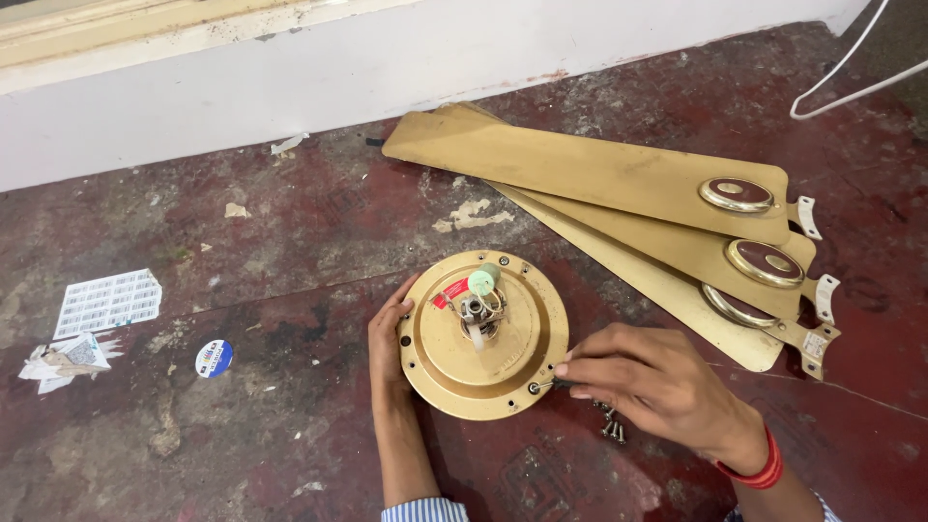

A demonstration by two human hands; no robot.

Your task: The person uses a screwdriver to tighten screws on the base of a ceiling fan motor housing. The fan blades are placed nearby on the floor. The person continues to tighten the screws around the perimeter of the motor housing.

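A round gold ceiling-fan motor housing lies flat on the dark red floor, with wires and a green cap at its hub. My left hand cups its left rim. My right hand pinches a small screw at the housing's lower right rim. Several loose screws lie on the floor under my right hand.
Three gold fan blades lie stacked and fanned out at the upper right, their metal brackets pointing right. A white wall base runs along the top. Paper scraps and a small round blue sticker lie at left. A white cable loops at top right.
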